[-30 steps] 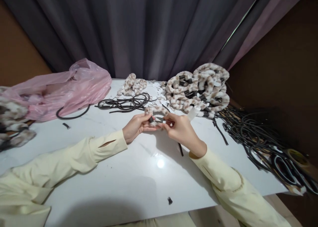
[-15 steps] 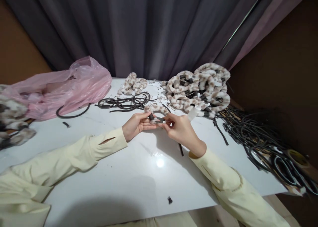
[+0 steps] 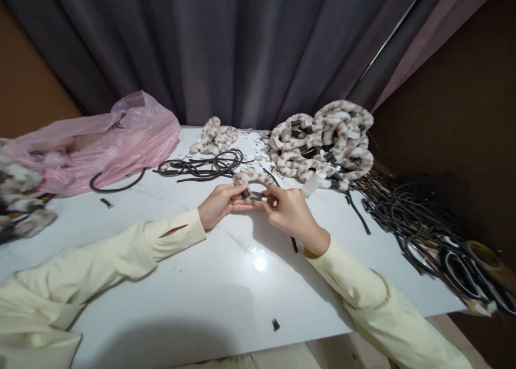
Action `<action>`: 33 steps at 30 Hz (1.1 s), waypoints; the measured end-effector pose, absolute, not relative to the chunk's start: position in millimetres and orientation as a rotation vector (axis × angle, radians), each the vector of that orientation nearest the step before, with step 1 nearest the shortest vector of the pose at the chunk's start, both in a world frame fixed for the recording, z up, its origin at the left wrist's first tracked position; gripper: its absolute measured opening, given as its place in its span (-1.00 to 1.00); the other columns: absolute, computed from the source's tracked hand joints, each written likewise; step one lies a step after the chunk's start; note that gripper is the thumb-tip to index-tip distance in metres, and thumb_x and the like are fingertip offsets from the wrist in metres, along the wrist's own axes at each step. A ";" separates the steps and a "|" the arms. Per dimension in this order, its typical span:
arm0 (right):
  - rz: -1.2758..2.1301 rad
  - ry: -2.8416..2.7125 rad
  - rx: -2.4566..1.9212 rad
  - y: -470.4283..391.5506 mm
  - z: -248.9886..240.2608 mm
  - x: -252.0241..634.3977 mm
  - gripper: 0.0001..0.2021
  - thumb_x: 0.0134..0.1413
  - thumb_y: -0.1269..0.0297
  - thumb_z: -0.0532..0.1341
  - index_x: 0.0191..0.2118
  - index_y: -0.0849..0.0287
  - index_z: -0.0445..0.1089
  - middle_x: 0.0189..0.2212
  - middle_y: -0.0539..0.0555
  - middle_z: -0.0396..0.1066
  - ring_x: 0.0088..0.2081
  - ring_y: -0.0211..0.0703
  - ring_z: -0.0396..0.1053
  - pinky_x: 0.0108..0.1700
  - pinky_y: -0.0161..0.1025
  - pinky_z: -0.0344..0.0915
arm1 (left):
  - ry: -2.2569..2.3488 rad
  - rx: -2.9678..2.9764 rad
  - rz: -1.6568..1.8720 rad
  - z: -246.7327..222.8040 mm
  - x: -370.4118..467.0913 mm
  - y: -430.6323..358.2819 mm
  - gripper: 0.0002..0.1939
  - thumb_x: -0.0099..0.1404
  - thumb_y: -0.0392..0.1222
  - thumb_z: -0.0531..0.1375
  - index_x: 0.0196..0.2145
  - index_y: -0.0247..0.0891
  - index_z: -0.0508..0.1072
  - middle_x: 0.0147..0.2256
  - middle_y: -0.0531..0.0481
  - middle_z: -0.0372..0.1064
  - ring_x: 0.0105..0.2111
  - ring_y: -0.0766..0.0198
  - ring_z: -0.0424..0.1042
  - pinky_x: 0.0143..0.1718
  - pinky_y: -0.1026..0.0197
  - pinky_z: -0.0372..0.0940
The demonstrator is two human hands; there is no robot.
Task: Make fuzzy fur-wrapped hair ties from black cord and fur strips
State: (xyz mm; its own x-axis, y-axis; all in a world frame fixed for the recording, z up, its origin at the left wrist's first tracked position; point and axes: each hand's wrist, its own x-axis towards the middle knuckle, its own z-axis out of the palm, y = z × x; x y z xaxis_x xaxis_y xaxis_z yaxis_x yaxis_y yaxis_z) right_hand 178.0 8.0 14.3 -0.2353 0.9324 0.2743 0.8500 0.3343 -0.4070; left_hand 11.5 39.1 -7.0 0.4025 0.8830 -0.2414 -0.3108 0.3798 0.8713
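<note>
My left hand (image 3: 223, 202) is closed on a fluffy cream-and-brown ring (image 3: 253, 177), its thumb pressing near a black band (image 3: 244, 190) on it. The ring's curved part points away from me, and its lower part is hidden by the fingers. My right hand (image 3: 292, 210) grips small dark-bladed scissors (image 3: 258, 196), their tips beside the black band. Whether the blades touch the band or a thread I cannot tell. A black cord piece (image 3: 294, 244) lies partly hidden under my right hand. Just beyond that hand is a translucent white bottle (image 3: 313, 183).
Fluffy rings (image 3: 300, 137) are piled at the back right, with a smaller bunch (image 3: 217, 136) at the back middle. Black cords lie in a bundle (image 3: 201, 165) and a large tangle (image 3: 415, 218) on the right. A pink plastic bag (image 3: 108, 148) stands left on the white table (image 3: 181, 293).
My right hand has shifted slightly left, and the scissors' tips have moved a little with it. My left hand still holds the fluffy ring in nearly the same place.
</note>
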 end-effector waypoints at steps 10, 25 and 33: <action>0.182 -2.103 -1.662 7.8 8.2 162.3 -0.93 -0.02 0.34 0.13 -0.42 0.21 0.32 -0.57 0.07 0.40 -0.53 -0.19 0.31 -0.50 -0.34 0.04 | 0.821 0.824 0.972 -8.3 14.8 35.6 -0.91 0.27 -0.33 0.09 -0.33 -0.43 0.36 -0.40 -0.13 0.46 -0.40 0.27 0.51 -0.19 0.18 0.40; 0.239 -2.098 -1.616 5.2 21.2 174.3 -0.90 -0.06 0.29 0.18 -0.42 0.20 0.35 -0.60 0.01 0.39 -0.56 -0.23 0.28 -0.50 -0.35 0.05 | 0.799 0.805 0.919 -10.3 11.0 41.5 -0.88 0.22 -0.31 0.13 -0.40 -0.43 0.42 -0.41 -0.11 0.45 -0.37 0.22 0.51 -0.29 0.23 0.44; 0.204 -2.144 -1.640 5.1 19.1 173.9 -0.89 -0.07 0.31 0.17 -0.36 0.20 0.36 -0.57 0.02 0.42 -0.54 -0.22 0.29 -0.50 -0.36 0.01 | 0.775 0.742 0.902 -9.9 10.2 42.3 -0.89 0.21 -0.35 0.13 -0.33 -0.43 0.44 -0.55 -0.03 0.41 -0.39 0.19 0.52 -0.26 0.16 0.44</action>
